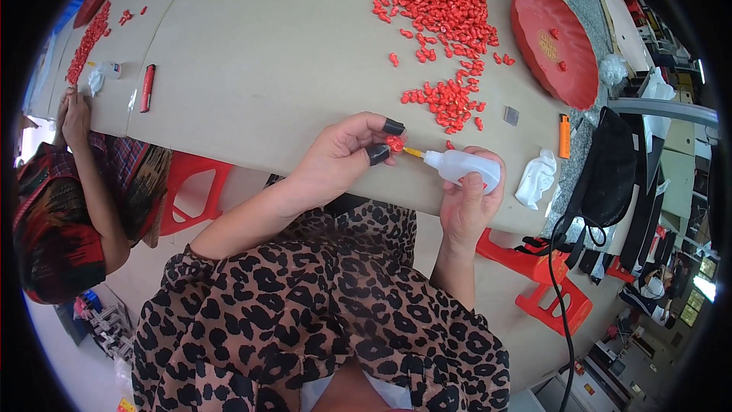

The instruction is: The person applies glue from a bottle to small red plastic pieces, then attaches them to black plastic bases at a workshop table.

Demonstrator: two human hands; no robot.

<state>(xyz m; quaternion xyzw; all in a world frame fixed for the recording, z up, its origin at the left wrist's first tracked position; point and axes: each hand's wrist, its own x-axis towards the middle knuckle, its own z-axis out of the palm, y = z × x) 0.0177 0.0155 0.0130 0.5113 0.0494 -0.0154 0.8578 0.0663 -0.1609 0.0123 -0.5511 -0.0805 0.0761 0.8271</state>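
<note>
Left hand (339, 154) in the head view pinches a small red piece (393, 143) between black-tipped thumb and finger, above the table (252, 53); the right hand (465, 212) grips a white bottle (467, 167), its yellow nozzle (414, 152) at or just beside the piece. Working well here seems to want a steady pinch and a light squeeze. The piece looks glossy, rounded and lobed.

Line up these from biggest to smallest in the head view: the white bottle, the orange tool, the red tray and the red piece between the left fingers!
1. Red tray
2. White bottle
3. Orange tool
4. Red piece, though it's partly covered
</note>
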